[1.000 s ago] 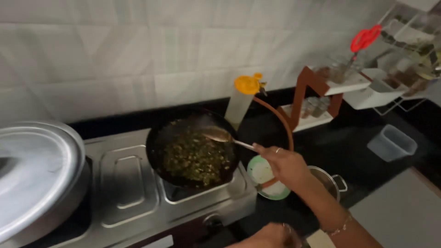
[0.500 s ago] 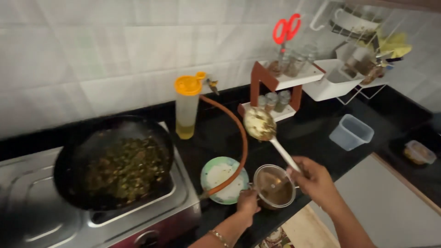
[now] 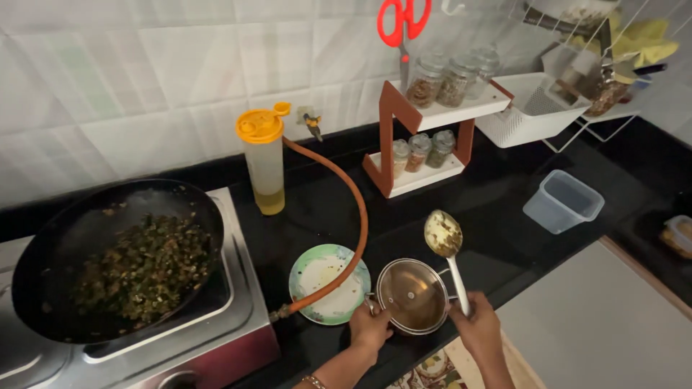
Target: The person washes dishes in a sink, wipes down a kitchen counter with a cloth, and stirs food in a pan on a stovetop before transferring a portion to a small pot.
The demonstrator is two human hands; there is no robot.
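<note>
**Spoon's out of the pan, lid's next**

Since the earlier frame the spoon (image 3: 445, 238) left the pan (image 3: 115, 256). Right hand (image 3: 477, 328) grips it upright; left hand (image 3: 370, 328) grasps the small lidded pot (image 3: 412, 295). I reckon lifting the lid comes next.

Both forearms enter from the lower edge and extend upward and away from the body. The left hand (image 3: 370, 330) lies palm down, knuckles up, wrist bent slightly; a thin bracelet sits on the left wrist. Its fingers (image 3: 375, 311) curl forward and close at their tips. The right hand (image 3: 476, 328) lies near it, to the right, at similar height. It forms a closed fist, thumb side up, wrist straight. The two hands remain apart, not touching.
</note>
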